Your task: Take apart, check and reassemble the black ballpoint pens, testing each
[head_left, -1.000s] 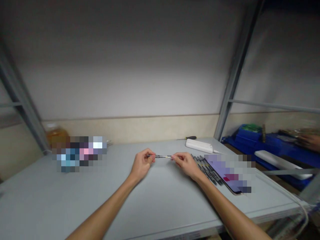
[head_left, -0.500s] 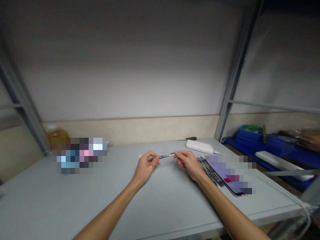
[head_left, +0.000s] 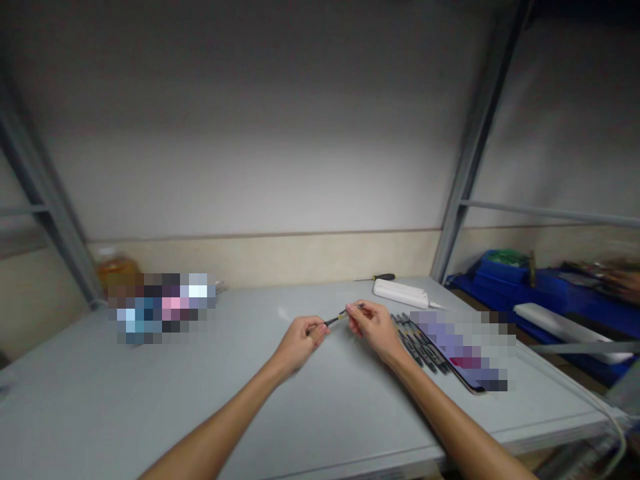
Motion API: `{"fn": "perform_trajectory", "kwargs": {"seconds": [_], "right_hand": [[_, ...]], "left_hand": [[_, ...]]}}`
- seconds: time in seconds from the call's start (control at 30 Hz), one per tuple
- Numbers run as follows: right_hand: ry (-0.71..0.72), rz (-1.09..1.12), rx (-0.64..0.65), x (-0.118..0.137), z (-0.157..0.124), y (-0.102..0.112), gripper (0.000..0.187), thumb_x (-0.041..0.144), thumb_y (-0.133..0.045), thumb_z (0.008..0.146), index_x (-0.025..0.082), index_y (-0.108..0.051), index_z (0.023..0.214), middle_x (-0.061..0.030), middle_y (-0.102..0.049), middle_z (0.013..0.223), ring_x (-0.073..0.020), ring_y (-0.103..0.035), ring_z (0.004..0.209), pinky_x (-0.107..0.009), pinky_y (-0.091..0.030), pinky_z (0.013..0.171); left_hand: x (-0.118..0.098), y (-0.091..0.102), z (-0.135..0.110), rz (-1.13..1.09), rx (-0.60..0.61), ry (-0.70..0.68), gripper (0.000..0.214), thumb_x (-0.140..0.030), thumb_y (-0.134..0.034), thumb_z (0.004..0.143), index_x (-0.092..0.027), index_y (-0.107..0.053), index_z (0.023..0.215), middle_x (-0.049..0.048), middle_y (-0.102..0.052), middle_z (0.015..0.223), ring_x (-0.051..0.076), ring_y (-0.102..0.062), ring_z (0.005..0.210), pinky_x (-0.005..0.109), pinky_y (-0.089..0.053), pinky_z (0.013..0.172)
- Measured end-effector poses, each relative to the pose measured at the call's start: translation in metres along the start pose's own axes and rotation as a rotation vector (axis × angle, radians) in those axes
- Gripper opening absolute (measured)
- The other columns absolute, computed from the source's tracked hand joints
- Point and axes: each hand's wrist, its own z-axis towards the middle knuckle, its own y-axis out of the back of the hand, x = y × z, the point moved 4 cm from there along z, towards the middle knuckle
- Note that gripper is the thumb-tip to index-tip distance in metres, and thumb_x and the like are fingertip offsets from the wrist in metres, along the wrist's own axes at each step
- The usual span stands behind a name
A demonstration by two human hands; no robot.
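Observation:
My left hand [head_left: 301, 341] pinches the near end of a slim dark pen [head_left: 334, 321] with a small yellowish band. At its other end, the fingertips of my right hand [head_left: 369, 325] are closed on it. The pen is tilted, its right end higher, and held over the table. Beside my right wrist lie several dark pens [head_left: 423, 347] in a row, partly hidden by that hand and forearm. Fine detail of the held pen is too small to make out.
A partly blurred-out purple flat thing [head_left: 440, 337] lies right of the pens on the grey table [head_left: 150, 413]. Behind are a white power strip [head_left: 400, 293] and a screwdriver [head_left: 384, 277]. Blurred-out items and an amber bottle [head_left: 117, 270] stand left. Another person's hand [head_left: 625, 280] shows at far right.
My left hand has moved slightly right and down, closer to my right hand. The pen is now more steeply tilted and less of it shows between my hands.

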Motion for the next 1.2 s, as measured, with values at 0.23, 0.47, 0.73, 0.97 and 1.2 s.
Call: {"fn": "perform_trajectory", "kwargs": {"seconds": [0.23,0.47,0.73,0.97,1.2], "right_hand": [[-0.058,0.091,-0.097,0.001,-0.003,-0.005,0.039,0.051,-0.061,0.070,0.016,-0.052,0.055,0.0024,-0.048,0.043,-0.0077,-0.038,0.037,-0.021,-0.028,0.036],[-0.088,0.364,-0.110,0.009,0.007,-0.016,0.035,0.050,-0.063,0.067,0.017,-0.057,0.075,-0.0048,-0.060,0.074,-0.0154,-0.055,0.070,-0.023,-0.044,0.055],[-0.360,0.863,0.110,0.035,0.019,-0.035,0.035,0.052,-0.040,0.079,0.021,-0.040,0.063,0.0101,-0.023,0.040,-0.0060,-0.017,0.032,-0.016,-0.016,0.031],[-0.504,0.913,0.115,0.045,0.027,-0.035,0.032,0.032,-0.030,0.078,0.021,-0.026,0.048,0.0096,-0.012,0.036,-0.0065,-0.003,0.033,-0.017,-0.006,0.028],[-0.464,0.956,0.130,0.055,0.029,-0.031,0.036,0.038,-0.030,0.080,0.021,-0.028,0.048,0.0092,-0.012,0.036,-0.0064,-0.004,0.033,-0.017,-0.009,0.028]], "left_hand": [[-0.012,0.003,-0.005,0.265,-0.194,-0.087,0.028,-0.037,-0.048,0.076,-0.016,-0.055,0.060,-0.0037,-0.042,0.049,0.010,-0.037,0.049,0.022,-0.024,0.049],[-0.028,-0.011,-0.014,0.217,-0.135,-0.176,0.025,-0.038,-0.051,0.078,-0.016,-0.061,0.072,0.0009,-0.058,0.060,0.013,-0.049,0.056,0.022,-0.034,0.056],[-0.021,0.011,-0.006,0.125,-0.242,-0.165,0.038,-0.046,-0.040,0.084,-0.015,-0.062,0.081,0.0013,-0.057,0.061,0.014,-0.051,0.060,0.023,-0.037,0.060],[0.000,0.041,0.005,0.296,-0.399,-0.033,0.035,-0.045,-0.044,0.078,-0.017,-0.057,0.062,-0.0039,-0.044,0.044,0.012,-0.039,0.044,0.022,-0.025,0.047],[0.012,0.051,0.009,0.316,-0.438,0.046,0.033,-0.041,-0.044,0.075,-0.018,-0.051,0.053,-0.0043,-0.040,0.044,0.012,-0.037,0.045,0.023,-0.023,0.048]]}}
